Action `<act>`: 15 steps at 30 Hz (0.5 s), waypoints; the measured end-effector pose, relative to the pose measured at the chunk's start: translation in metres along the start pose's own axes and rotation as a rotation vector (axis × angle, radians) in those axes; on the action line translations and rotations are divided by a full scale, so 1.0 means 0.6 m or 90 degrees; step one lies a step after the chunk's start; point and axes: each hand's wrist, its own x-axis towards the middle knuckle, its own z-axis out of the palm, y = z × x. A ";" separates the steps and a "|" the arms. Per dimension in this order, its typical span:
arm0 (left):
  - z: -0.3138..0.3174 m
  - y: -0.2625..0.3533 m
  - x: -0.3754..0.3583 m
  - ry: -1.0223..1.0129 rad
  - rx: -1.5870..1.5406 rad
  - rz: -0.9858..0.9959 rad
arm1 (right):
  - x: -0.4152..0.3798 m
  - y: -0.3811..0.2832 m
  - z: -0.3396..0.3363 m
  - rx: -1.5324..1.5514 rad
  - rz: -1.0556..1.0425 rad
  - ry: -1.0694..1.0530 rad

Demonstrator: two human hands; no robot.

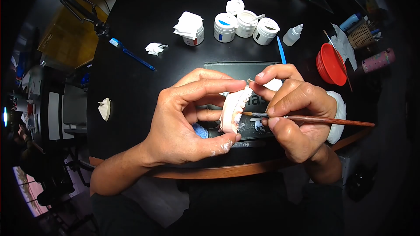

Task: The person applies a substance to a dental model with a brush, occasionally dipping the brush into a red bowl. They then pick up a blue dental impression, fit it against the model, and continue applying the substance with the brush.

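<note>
We grip the dental cast in our left hand, thumb under its lower edge and forefinger over the top, teeth facing right. Our right hand pinches a fine brush, its long axis lying nearly level, tip pointing left and touching the cast's teeth, just above the dark table.
</note>
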 end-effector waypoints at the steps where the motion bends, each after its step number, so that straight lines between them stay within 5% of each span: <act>1: 0.000 -0.001 0.000 -0.001 0.000 0.000 | 0.000 0.000 0.000 0.000 -0.001 0.000; 9: 0.000 -0.001 0.001 -0.005 -0.031 -0.006 | 0.004 0.005 0.018 0.010 -0.023 0.098; 15: 0.003 0.002 0.001 -0.014 -0.150 -0.047 | -0.003 0.002 0.000 0.025 -0.018 0.037</act>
